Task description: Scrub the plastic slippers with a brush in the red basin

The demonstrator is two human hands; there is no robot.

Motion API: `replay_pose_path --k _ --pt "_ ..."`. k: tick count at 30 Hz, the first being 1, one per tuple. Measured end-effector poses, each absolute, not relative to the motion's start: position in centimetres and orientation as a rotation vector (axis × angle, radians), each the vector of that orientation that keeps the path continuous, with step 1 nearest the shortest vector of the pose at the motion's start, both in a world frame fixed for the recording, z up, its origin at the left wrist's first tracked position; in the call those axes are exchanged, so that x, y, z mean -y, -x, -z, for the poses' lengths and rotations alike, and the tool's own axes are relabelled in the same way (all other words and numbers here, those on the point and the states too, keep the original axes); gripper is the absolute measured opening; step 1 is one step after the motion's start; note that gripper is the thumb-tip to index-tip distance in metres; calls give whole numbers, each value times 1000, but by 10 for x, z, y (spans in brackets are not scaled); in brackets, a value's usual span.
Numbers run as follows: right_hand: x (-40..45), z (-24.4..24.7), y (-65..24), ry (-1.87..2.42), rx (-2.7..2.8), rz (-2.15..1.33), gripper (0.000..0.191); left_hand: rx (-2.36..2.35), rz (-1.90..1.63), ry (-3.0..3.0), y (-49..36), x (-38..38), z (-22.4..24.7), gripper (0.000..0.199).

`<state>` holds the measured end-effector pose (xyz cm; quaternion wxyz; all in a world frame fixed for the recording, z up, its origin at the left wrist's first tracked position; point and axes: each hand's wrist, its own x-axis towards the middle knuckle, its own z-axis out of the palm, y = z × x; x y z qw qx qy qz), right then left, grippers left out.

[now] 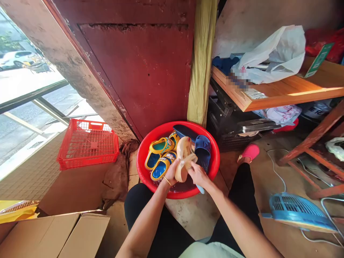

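My left hand [172, 172] is closed around the side of a beige sandal [182, 175], holding it tilted above a red basin [177, 196]. In my right hand [199, 175] is a brush with a light blue handle [200, 189]; its head is hidden by my fingers and the sandal. The fingers of that hand reach to the sandal's straps. Yellow children's clogs [159, 147] with blue and green insoles lie at the basin's left side. Dark blue slippers [202, 145] rest at its back and right. Some dark water shows at the bottom.
Left of the basin, a red plastic crate [88, 165] sits on cardboard [72, 190]. A dark red door [139, 71] stands behind. At right are a wooden table [292, 95] with a white plastic bag [276, 57], a blue fan [298, 209] and loose cables on the floor.
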<state>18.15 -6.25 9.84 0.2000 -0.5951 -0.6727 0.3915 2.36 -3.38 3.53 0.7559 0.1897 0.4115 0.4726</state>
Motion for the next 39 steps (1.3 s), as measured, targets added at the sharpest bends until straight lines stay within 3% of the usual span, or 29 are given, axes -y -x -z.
replay_pose_path --k 9,11,15,21,27,35,39 --pt "123 -89 -238 1444 2006 -1694 58 -1239 -1378 -817 8 21 -40 59" --pt "126 -87 -260 1607 1937 -1574 59 -1247 -1304 -804 11 23 -43 70" --pt "112 -88 -262 1674 2013 -915 56 -1149 -1172 -736 -5 34 -49 80" --pt "77 -86 -232 1908 2288 -373 59 -1270 -1202 -1211 -4 46 -59 88" --pt "59 -83 -237 1967 2290 -374 61 -1420 -978 -1651 10 48 -58 101" --pt "42 -80 -240 2112 2341 -396 63 -1489 -778 -1357 24 48 -33 92" --pt "36 -82 -234 2063 2410 -433 62 -1550 -859 -1272 16 48 -19 89"
